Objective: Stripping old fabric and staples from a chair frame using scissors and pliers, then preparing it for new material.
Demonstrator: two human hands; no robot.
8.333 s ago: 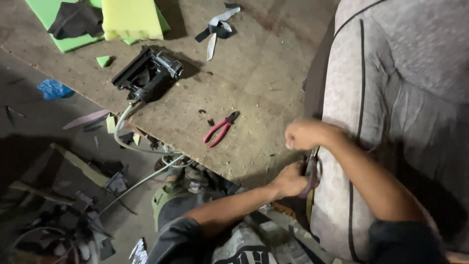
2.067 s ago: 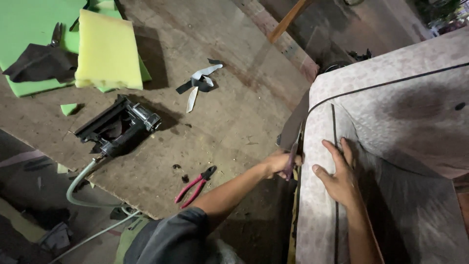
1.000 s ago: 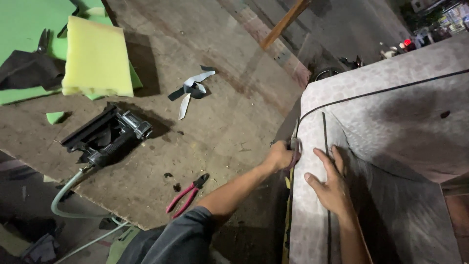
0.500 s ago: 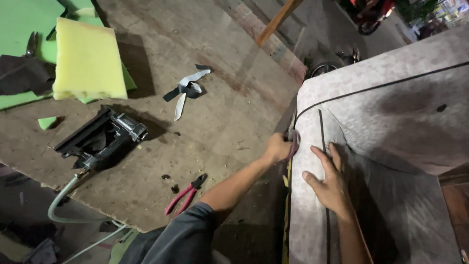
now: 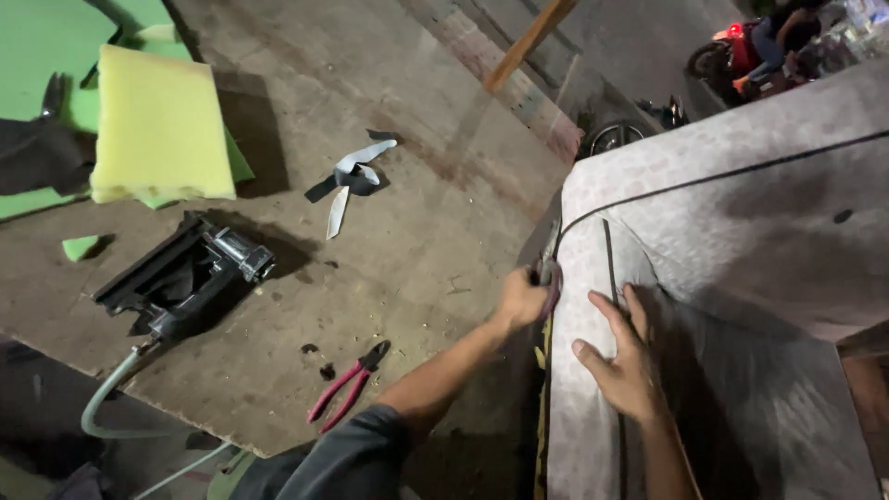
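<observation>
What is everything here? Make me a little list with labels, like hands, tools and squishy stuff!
Left hand: fist closed on the edge of the grey upholstered seat
Right hand: flat on the fabric, fingers spread, by the dark piping
Tools: red-handled pliers; black staple gun with hose
Squishy stuff: yellow foam block on green foam
Scraps: grey strips
Surface: wooden board

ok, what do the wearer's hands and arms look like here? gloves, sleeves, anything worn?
Both hands bare, no gloves. The left hand has a bare forearm, with a dark grey sleeve from the elbow up. The right hand shows a bare forearm to the frame edge. No watch or rings visible.
</observation>
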